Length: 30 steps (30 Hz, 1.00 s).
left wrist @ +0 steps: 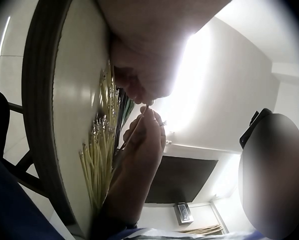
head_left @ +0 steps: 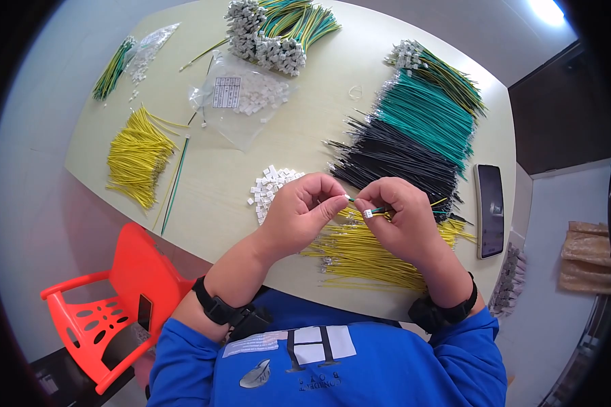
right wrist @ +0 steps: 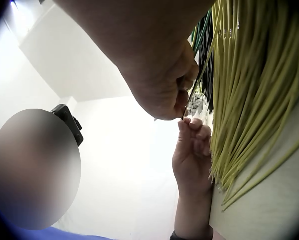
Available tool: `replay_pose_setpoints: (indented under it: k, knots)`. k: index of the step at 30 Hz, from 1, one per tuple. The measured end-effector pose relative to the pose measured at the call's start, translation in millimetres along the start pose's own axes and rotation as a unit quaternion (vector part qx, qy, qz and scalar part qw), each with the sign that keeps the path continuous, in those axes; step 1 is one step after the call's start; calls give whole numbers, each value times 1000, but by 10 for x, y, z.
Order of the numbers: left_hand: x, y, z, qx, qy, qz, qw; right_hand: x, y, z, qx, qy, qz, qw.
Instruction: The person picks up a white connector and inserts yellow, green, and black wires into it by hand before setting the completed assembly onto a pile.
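My left hand (head_left: pixel 307 207) pinches a small white connector housing (head_left: pixel 347 197) between thumb and forefinger. Opposite it, my right hand (head_left: pixel 404 216) grips a few thin wires (head_left: pixel 380 209), green and yellow among them, and a second white connector (head_left: pixel 368 214) shows at its fingertips. The two hands nearly meet over the table, and in the right wrist view a wire (right wrist: pixel 192 94) runs from the right fingers to the left fingertips. Below the hands lies a spread of yellow wires (head_left: pixel 363 254). A pile of white connector housings (head_left: pixel 268 190) sits beside the left hand.
Black wires (head_left: pixel 394 159) and green wires (head_left: pixel 428 112) lie in rows behind the right hand, with a phone (head_left: pixel 490 210) at the table's right edge. Farther back are a bag of connectors (head_left: pixel 248 102) and finished bundles (head_left: pixel 268 44). Yellow wires (head_left: pixel 139 156) lie left; a red chair (head_left: pixel 125 292) stands nearby.
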<state>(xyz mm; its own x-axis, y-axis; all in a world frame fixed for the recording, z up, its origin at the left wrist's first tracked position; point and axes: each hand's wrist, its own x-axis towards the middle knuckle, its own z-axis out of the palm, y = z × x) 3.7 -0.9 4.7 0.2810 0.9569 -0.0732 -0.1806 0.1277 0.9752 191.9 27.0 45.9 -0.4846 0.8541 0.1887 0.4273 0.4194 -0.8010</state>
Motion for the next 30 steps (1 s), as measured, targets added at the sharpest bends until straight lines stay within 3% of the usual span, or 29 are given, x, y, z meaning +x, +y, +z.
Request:
replay_pose_setpoints:
  k: [30]
  knots:
    - [-27,-82,-28,107,-12,36,993,-29,73,85,-3,-14,-79,997]
